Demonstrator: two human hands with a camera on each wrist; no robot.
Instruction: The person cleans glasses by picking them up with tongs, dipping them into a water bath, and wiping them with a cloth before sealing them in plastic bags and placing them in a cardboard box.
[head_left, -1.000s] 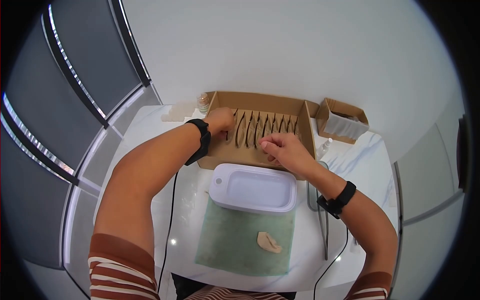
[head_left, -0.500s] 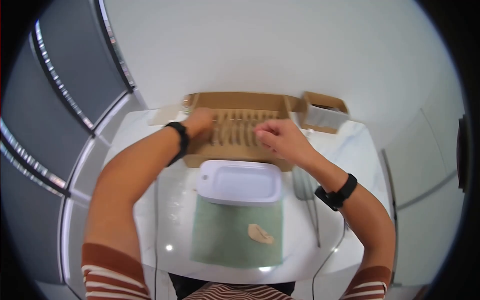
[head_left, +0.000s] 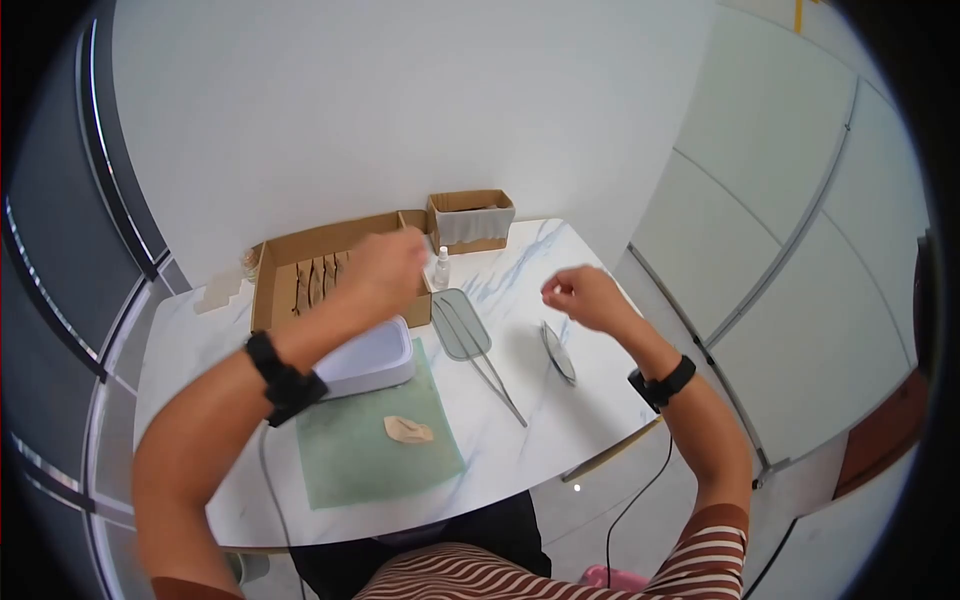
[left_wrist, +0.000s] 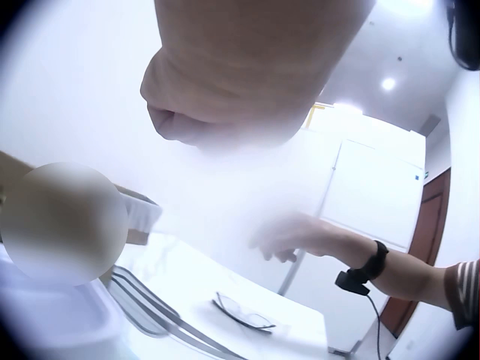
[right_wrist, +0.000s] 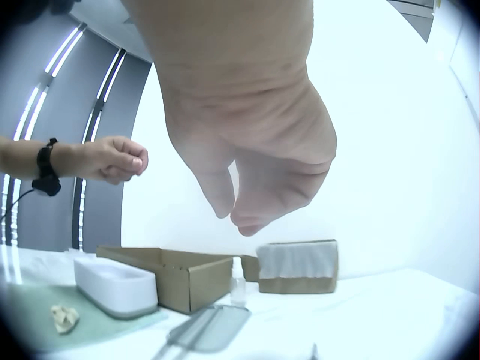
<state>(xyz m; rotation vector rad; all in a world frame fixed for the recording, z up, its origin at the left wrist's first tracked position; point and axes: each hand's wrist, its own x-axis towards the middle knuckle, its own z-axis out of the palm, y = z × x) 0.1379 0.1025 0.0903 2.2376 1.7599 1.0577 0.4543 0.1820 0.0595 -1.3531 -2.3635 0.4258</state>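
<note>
Eyeglasses point(head_left: 559, 354) are lying right of centre. Left hand point(head_left: 384, 272) is clenching; right hand point(head_left: 588, 298) is hovering, fingers loosely curled.

Home or small office rm (can't tell which), marble-look table point(head_left: 540, 400), white cupboards point(head_left: 760, 180), grey blinds point(head_left: 60, 200)
</note>
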